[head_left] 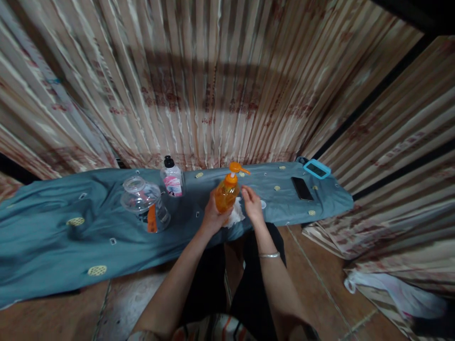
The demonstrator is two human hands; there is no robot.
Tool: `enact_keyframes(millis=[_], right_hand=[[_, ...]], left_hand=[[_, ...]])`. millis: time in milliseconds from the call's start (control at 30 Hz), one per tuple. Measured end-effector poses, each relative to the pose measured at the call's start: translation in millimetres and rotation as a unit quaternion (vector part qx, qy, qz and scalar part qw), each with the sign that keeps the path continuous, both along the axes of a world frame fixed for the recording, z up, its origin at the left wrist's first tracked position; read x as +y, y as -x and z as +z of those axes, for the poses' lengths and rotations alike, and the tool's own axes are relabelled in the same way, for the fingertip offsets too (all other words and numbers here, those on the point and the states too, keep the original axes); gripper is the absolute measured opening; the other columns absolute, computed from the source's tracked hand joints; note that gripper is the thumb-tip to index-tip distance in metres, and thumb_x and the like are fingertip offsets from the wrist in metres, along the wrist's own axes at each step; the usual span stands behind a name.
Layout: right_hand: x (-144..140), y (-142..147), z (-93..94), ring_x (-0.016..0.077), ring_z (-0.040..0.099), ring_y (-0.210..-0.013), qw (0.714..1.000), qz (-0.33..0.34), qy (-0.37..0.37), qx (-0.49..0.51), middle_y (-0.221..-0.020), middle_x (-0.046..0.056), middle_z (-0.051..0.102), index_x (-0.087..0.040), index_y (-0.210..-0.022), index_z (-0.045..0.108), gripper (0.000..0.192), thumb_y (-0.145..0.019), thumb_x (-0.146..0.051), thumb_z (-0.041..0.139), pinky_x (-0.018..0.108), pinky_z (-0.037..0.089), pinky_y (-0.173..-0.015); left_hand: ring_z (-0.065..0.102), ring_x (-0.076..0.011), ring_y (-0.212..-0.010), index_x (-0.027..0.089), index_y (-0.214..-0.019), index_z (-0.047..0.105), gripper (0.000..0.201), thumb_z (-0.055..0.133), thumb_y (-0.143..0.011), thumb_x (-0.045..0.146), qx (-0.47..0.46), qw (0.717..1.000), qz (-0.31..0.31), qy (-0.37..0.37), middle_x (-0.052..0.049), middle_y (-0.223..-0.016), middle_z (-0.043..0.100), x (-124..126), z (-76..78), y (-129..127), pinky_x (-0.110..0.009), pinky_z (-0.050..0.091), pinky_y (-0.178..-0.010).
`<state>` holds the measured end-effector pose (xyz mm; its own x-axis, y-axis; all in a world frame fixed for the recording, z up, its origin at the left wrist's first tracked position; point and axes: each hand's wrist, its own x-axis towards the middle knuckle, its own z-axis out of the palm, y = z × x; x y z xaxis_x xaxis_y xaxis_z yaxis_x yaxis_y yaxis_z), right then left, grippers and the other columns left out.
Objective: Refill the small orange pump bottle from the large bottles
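My left hand point(213, 215) is wrapped round an orange pump bottle point(225, 195), which tilts slightly to the right. An orange pump head with its spout pointing right tops the bottle. Close on the right is my right hand point(253, 204), apart from the bottle, its fingers curled together; whether anything is in them is hidden. A crumpled white tissue point(235, 215) shows between the hands, beside the bottle. Partly behind my right hand is a small white round thing point(263, 204).
A blue-green cloth point(188, 237) covers the long table. Left of my hands stand a clear wide-bodied plastic container point(140, 203) and a clear bottle with a black cap point(172, 180). To the right lie a dark phone point(302, 188) and a blue-framed device point(317, 169). Curtains point(213, 94) hang behind.
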<state>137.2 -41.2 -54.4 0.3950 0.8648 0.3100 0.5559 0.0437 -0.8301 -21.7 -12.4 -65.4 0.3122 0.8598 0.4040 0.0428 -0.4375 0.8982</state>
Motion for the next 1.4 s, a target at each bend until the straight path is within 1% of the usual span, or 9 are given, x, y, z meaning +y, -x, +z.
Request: enact_keyframes(millis=[100, 200, 433, 600, 767, 933, 1067, 1233, 1400], right_hand=[[-2.1, 0.0, -29.2, 0.0232, 0.059, -0.115, 0.994, -0.054, 0.092, -0.034, -0.130, 0.008, 0.059, -0.020, -0.124, 0.057, 0.038, -0.092, -0.040, 0.061, 0.049, 0.050, -0.098], [-3.9, 11.2, -42.9, 0.0241, 0.057, -0.118, 0.982, -0.073, 0.158, -0.070, -0.134, 0.009, 0.056, -0.021, -0.126, 0.056, 0.039, -0.091, -0.038, 0.062, 0.049, 0.049, -0.099], [1.1, 21.9, -41.5, 0.0221, 0.062, -0.110, 0.957, -0.071, 0.264, -0.096, -0.126, 0.008, 0.061, -0.019, -0.123, 0.057, 0.038, -0.091, -0.038, 0.063, 0.046, 0.052, -0.094], [-0.4, 16.2, -36.3, 0.0193, 0.064, -0.103, 0.957, -0.054, 0.280, -0.051, -0.117, 0.006, 0.064, -0.019, -0.114, 0.061, 0.031, -0.091, -0.039, 0.063, 0.041, 0.054, -0.088], [-22.6, -4.9, -28.3, 0.0169, 0.065, -0.094, 0.972, -0.080, 0.219, 0.045, -0.111, 0.005, 0.065, -0.017, -0.111, 0.062, 0.030, -0.091, -0.039, 0.062, 0.038, 0.056, -0.082], [-46.6, -14.6, -4.1, 0.0129, 0.064, -0.081, 0.978, -0.075, 0.090, 0.173, -0.100, 0.003, 0.065, -0.016, -0.109, 0.061, 0.030, -0.093, -0.042, 0.059, 0.031, 0.056, -0.071], [-53.0, 8.9, 29.4, 0.0131, 0.064, -0.081, 0.970, -0.014, -0.029, 0.242, -0.101, 0.003, 0.065, -0.017, -0.113, 0.059, 0.034, -0.094, -0.045, 0.057, 0.032, 0.056, -0.072], [-41.2, 52.4, 58.0, 0.0170, 0.065, -0.093, 0.965, 0.058, -0.111, 0.232, -0.108, 0.005, 0.066, -0.017, -0.114, 0.060, 0.038, -0.092, -0.048, 0.057, 0.040, 0.055, -0.084], [-27.0, 75.4, 63.4, 0.0192, 0.061, -0.100, 0.977, -0.044, -0.149, 0.143, -0.118, 0.006, 0.061, -0.018, -0.114, 0.058, 0.038, -0.085, -0.041, 0.067, 0.045, 0.050, -0.093]], left_hand=[[0.062, -0.0256, -0.116, 0.022, -0.130, 0.041, 0.069, 0.073, -0.070, 0.033, 0.000, 1.000, 0.007, 0.017, -0.009, -0.126, 0.063, 0.7, 0.4, 0.1, -0.043, 0.049, -0.101], [0.064, -0.0242, -0.112, 0.022, -0.128, 0.044, 0.068, 0.075, -0.068, 0.031, -0.004, 0.999, 0.016, 0.035, -0.008, -0.122, 0.065, 0.6, 1.8, -0.7, -0.041, 0.050, -0.098], [0.066, -0.0214, -0.101, 0.022, -0.120, 0.051, 0.063, 0.077, -0.062, 0.024, -0.042, 0.996, 0.029, 0.077, -0.003, -0.110, 0.069, 0.9, 5.7, -4.0, -0.037, 0.051, -0.092], [0.066, -0.0220, -0.100, 0.022, -0.116, 0.054, 0.061, 0.078, -0.060, 0.022, -0.057, 0.994, 0.045, 0.076, -0.003, -0.110, 0.069, 1.4, 10.9, -1.2, -0.038, 0.051, -0.092], [0.067, -0.0223, -0.099, 0.022, -0.118, 0.054, 0.059, 0.077, -0.063, 0.022, -0.065, 0.994, 0.051, 0.076, -0.004, -0.109, 0.070, -0.5, 15.8, 6.2, -0.041, 0.051, -0.093], [0.067, -0.0258, -0.105, 0.020, -0.122, 0.053, 0.064, 0.077, -0.063, 0.020, -0.055, 0.993, 0.059, 0.092, -0.007, -0.112, 0.070, -3.7, 15.8, 5.5, -0.044, 0.051, -0.097], [0.067, -0.0259, -0.108, 0.021, -0.123, 0.053, 0.063, 0.076, -0.064, 0.020, -0.048, 0.994, 0.053, 0.086, -0.007, -0.117, 0.069, -7.2, 15.9, 1.1, -0.044, 0.051, -0.098], [0.066, -0.0278, -0.110, 0.019, -0.121, 0.054, 0.061, 0.074, -0.064, 0.020, -0.048, 0.995, 0.055, 0.068, -0.011, -0.121, 0.067, -9.7, 14.9, 0.4, -0.042, 0.052, -0.098], [0.066, -0.0267, -0.109, 0.020, -0.123, 0.053, 0.065, 0.077, -0.064, 0.029, -0.126, 0.987, 0.030, 0.095, -0.010, -0.118, 0.069, -12.8, 3.2, -2.3, -0.038, 0.054, -0.092]])
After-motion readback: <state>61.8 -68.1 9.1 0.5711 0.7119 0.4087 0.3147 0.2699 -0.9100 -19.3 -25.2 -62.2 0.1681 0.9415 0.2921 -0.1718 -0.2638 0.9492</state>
